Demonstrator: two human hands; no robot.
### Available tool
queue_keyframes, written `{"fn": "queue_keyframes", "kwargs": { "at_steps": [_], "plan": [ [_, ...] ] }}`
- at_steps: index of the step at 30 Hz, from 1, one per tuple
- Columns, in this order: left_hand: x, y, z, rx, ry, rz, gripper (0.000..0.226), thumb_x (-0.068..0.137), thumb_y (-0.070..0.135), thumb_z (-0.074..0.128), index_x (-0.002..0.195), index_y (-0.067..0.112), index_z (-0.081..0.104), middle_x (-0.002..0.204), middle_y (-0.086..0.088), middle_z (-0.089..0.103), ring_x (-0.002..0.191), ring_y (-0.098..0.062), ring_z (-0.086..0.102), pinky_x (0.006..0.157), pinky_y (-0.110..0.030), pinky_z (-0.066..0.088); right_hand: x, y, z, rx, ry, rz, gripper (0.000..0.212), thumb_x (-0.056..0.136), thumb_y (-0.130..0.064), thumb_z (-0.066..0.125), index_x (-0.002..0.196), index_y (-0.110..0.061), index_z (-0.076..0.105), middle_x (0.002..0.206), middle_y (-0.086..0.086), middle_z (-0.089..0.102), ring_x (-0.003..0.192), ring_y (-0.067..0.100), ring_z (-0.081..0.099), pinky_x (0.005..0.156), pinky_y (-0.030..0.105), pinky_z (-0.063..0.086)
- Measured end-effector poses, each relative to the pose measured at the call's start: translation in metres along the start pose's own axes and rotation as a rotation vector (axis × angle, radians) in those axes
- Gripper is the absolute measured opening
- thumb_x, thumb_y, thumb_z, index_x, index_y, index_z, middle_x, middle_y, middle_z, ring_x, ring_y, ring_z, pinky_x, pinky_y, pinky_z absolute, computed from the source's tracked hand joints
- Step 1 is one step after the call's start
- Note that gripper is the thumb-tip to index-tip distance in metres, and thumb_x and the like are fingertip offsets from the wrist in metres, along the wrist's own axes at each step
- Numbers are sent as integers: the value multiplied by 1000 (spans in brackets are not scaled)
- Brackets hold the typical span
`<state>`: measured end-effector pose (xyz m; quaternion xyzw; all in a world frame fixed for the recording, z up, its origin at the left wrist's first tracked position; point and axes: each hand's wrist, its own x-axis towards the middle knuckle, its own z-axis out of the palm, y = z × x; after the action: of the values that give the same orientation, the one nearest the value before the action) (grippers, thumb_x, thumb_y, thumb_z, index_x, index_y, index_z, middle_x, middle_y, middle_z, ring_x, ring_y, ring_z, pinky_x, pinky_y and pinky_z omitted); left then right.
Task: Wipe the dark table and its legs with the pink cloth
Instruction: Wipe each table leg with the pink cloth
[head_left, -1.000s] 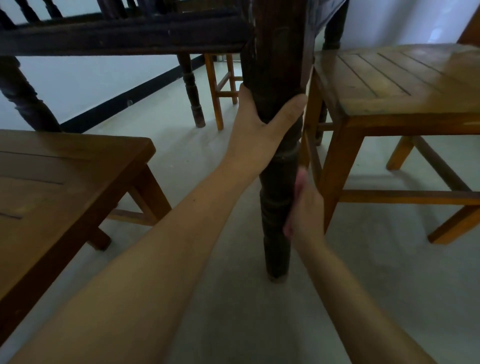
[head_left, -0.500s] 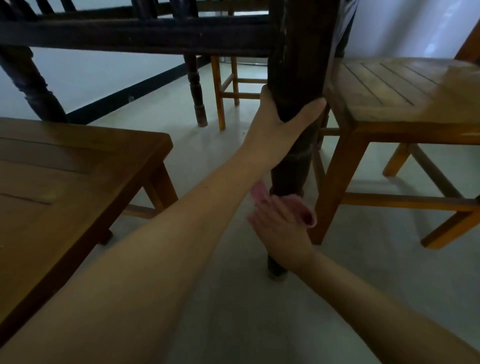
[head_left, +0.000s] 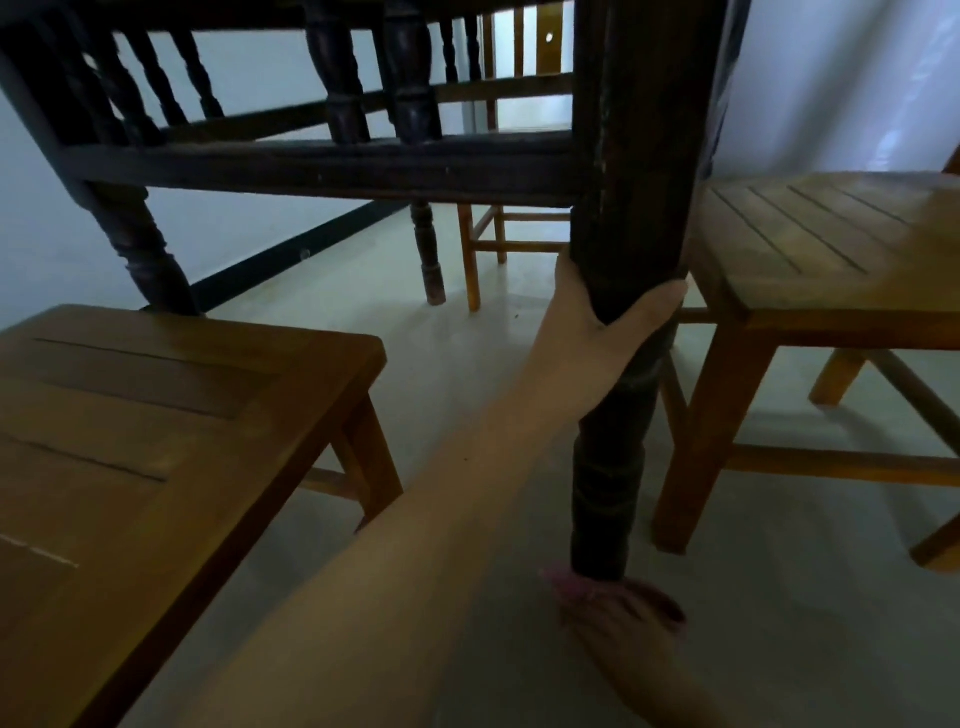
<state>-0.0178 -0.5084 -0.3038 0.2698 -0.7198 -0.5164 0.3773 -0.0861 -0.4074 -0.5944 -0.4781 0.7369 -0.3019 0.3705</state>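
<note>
Cloth at the foot of the near table leg, leg rising straight above it.

The left hand (head_left: 602, 322) wraps the dark table leg (head_left: 618, 405) high up, thumb on one side and fingers curled behind. The right hand (head_left: 623, 618) presses the pink cloth (head_left: 563, 584) against the leg's base, just above the floor (head_left: 467, 364); blur hides how far its fingers close. The leg's long axis runs vertically, so any further stroke would probably have to travel upward toward the left hand.

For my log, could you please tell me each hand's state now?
Left hand: grips the dark table leg.
Right hand: holds the pink cloth at the leg's foot.
</note>
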Motion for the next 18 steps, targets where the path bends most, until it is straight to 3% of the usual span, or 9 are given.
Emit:
{"fn": "queue_keyframes", "kwargs": {
  "at_steps": [1,2,3,5,7,9,12,15,18],
  "plan": [
    [-1,0,1,-3,7,2,73,81,32,64,140,20,22,135,1,45,122,-16,45,95,-27,39,-6,1,-12,71,63,-35,70,74,-83,32,131,-46,44,139,-17,44,130,5,36,113,28,12],
    [-1,0,2,-3,11,5,72,82,32,64,140,20,23,135,1,45,122,-15,46,97,-29,40,-20,-21,-32,253,53,98,71,66,-79,54,122,-35,55,124,-5,55,114,11,50,106,36,30],
    [-1,1,3,-7,12,11,71,82,32,64,139,21,24,135,2,45,120,-13,46,97,-28,40,-30,-52,-51,361,143,195,54,67,-65,67,102,-25,60,105,6,60,92,14,56,89,37,43],
    [-1,2,2,-22,7,15,69,83,32,63,139,23,23,135,4,44,115,-5,43,91,-21,38,-48,-99,-91,650,366,44,32,80,-48,65,87,-17,60,97,24,62,78,22,59,76,44,52],
    [-2,3,1,-29,-2,5,68,83,32,62,138,23,23,136,5,44,113,-4,43,88,-17,38,-68,-136,-117,883,746,-70,33,92,-48,46,106,-20,59,111,23,60,90,25,60,81,51,52],
    [-4,3,2,-31,-1,-2,66,83,32,62,137,22,25,134,4,46,116,-8,45,89,-19,39,-57,-155,-122,876,810,-180,26,98,-47,32,110,-32,49,107,6,57,94,18,58,77,40,51],
    [-5,5,3,-12,17,9,64,84,32,61,136,19,27,132,2,47,108,-5,46,83,-14,40,-38,-184,-95,691,707,-286,25,100,-39,31,119,-33,46,108,-6,56,103,13,56,78,30,49],
    [-4,5,4,-12,21,7,67,83,33,61,137,20,24,135,2,44,114,-7,44,89,-20,39,-20,-143,-48,481,814,-307,51,96,-51,25,137,-23,37,121,8,56,112,24,55,96,41,47],
    [-3,2,4,0,28,30,65,84,32,61,137,20,24,132,4,45,105,-1,41,78,-8,36,-4,-92,-22,539,762,-126,32,100,-43,23,130,-52,27,131,3,52,115,22,55,98,44,45]
  ]
}}
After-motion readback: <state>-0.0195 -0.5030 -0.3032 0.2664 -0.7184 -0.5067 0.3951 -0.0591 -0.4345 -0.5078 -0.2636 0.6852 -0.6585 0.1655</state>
